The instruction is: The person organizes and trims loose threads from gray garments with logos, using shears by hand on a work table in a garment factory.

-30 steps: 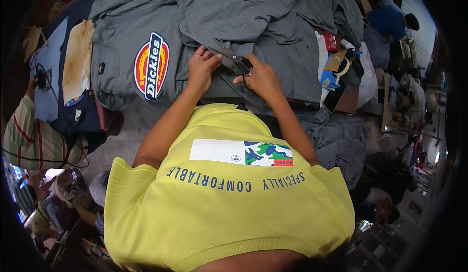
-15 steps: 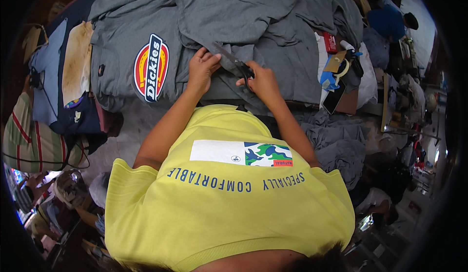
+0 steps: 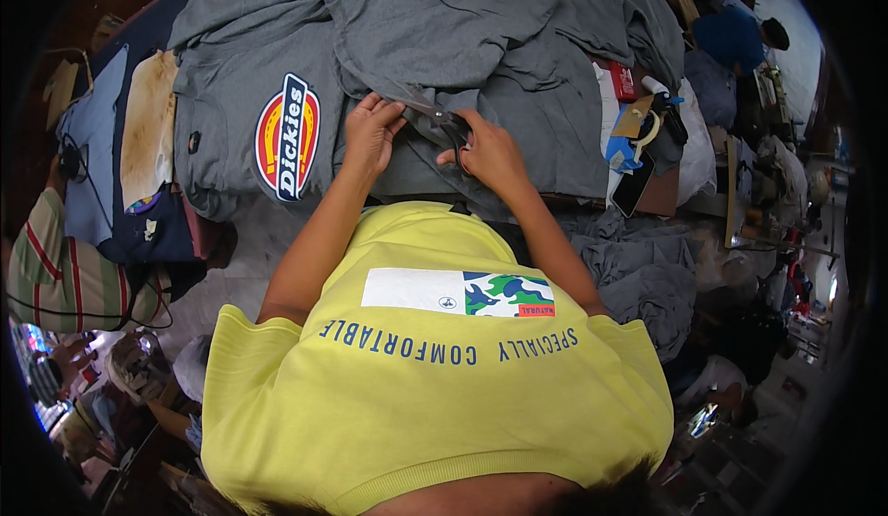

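Observation:
Grey shirts (image 3: pixel 425 40) lie spread over the table in front of me, some with a large colourful printed emblem (image 3: pixel 289 137). My right hand (image 3: pixel 486 157) is closed round the dark handles of a pair of scissors (image 3: pixel 439 115). The blades point left, toward my left hand, just above the cloth. My left hand (image 3: pixel 372 132) is closed, thumb against fingers, pinching the edge of the upper grey shirt close to the blade tips. Whether a loose thread sits between those fingers is too small to make out.
On the table's right side lie a red box (image 3: pixel 622 81), a tape roll (image 3: pixel 650 130), blue wrapping (image 3: pixel 622 153) and a dark phone (image 3: pixel 629 190). A grey cloth heap (image 3: pixel 638 280) sits below right. At left are a stained cloth (image 3: pixel 148 128) and a person in a striped garment (image 3: pixel 79 271).
Both hands have shifted slightly left, with the scissors. The blades now lie flatter and closer to my left fingers.

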Available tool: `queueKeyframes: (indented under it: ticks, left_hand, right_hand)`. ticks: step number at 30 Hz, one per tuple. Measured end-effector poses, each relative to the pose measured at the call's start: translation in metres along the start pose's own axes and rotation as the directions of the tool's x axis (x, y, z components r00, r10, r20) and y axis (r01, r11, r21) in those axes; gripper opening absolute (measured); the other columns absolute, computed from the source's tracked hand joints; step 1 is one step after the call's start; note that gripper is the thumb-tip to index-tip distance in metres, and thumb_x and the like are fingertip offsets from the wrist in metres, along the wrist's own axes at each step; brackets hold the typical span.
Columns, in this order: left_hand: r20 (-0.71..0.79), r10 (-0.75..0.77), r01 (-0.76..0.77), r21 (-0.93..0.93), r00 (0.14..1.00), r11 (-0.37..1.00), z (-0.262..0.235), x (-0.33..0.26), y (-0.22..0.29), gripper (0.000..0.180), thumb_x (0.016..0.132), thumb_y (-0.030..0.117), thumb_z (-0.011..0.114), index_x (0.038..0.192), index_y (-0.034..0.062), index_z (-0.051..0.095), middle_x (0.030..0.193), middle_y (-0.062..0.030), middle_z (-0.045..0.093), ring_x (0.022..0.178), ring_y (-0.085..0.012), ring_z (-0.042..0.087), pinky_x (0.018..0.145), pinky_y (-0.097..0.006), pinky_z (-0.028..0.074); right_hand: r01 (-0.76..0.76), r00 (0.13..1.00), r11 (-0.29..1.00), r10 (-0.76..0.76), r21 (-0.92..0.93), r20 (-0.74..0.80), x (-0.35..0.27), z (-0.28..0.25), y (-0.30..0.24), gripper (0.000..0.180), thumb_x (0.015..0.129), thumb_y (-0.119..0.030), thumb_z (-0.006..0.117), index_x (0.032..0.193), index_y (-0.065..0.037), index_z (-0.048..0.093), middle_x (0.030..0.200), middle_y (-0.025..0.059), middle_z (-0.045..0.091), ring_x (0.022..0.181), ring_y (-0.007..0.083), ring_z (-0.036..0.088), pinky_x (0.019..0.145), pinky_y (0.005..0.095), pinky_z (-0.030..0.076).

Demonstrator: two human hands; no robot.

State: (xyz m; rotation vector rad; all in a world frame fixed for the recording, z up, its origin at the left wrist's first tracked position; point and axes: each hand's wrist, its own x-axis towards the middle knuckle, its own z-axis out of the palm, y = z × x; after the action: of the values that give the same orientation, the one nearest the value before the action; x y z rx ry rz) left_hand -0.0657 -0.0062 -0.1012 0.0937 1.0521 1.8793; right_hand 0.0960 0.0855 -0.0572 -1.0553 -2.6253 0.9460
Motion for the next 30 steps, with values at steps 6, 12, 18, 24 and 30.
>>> queueKeyframes:
  ticks: [6, 12, 18, 24, 30]
  left_hand:
    - [0.003, 0.007, -0.007, 0.027, 1.0, 1.0, 0.003, -0.003, 0.002, 0.025, 0.078, -0.002, 0.056, 0.102, 0.0033, 0.051, 0.093, -0.0039, 0.061, 0.081, -0.0104, 0.058, 0.07, -0.021, 0.047]
    - [-0.008, 0.009, -0.009, 0.023, 1.0, 1.0, 0.005, -0.005, 0.001, 0.025, 0.078, -0.002, 0.057, 0.102, 0.0018, 0.051, 0.094, -0.0049, 0.061, 0.082, -0.0114, 0.059, 0.069, -0.021, 0.047]
    - [0.013, 0.019, -0.02, 0.04, 1.0, 0.999, 0.0, -0.001, -0.003, 0.025, 0.078, -0.002, 0.057, 0.101, 0.0014, 0.052, 0.094, -0.005, 0.061, 0.082, -0.0123, 0.059, 0.07, -0.022, 0.047]
    - [0.03, 0.026, -0.027, 0.052, 0.999, 0.998, 0.004, -0.004, -0.003, 0.024, 0.078, -0.002, 0.058, 0.101, 0.002, 0.052, 0.093, -0.0047, 0.061, 0.082, -0.0116, 0.059, 0.071, -0.022, 0.047]
    - [0.054, 0.019, -0.021, 0.051, 0.998, 0.998, 0.001, -0.003, -0.007, 0.024, 0.078, -0.001, 0.058, 0.101, 0.0026, 0.052, 0.093, -0.0043, 0.061, 0.082, -0.0111, 0.059, 0.07, -0.022, 0.047]
  right_hand:
    - [0.09, 0.994, 0.996, -0.092, -0.025, -0.063, 0.003, 0.002, -0.003, 0.061, 0.054, -0.033, 0.079, 0.102, -0.008, 0.052, 0.055, 0.0086, 0.052, 0.05, 0.0231, 0.053, 0.049, 0.0339, 0.04]
    - [0.113, 0.993, 0.99, -0.109, 0.087, -0.051, -0.001, 0.014, 0.021, 0.053, 0.058, -0.034, 0.076, 0.097, -0.007, 0.051, 0.052, 0.0108, 0.053, 0.049, 0.0295, 0.056, 0.046, 0.0378, 0.042]
    - [0.102, 0.994, 0.994, -0.104, -0.04, -0.043, 0.001, 0.003, -0.001, 0.058, 0.057, -0.037, 0.076, 0.099, -0.006, 0.05, 0.06, 0.0124, 0.057, 0.057, 0.0308, 0.058, 0.049, 0.0386, 0.043]
    - [0.027, 1.0, 0.999, -0.027, -0.025, -0.003, 0.006, 0.001, -0.006, 0.057, 0.057, -0.036, 0.076, 0.099, -0.006, 0.051, 0.064, 0.014, 0.059, 0.059, 0.0316, 0.059, 0.05, 0.0391, 0.043]
    - [0.052, 0.998, 0.997, -0.049, 0.055, -0.047, 0.002, 0.01, 0.009, 0.05, 0.056, -0.026, 0.08, 0.094, -0.005, 0.056, 0.057, 0.0135, 0.055, 0.048, 0.023, 0.054, 0.047, 0.0314, 0.04]
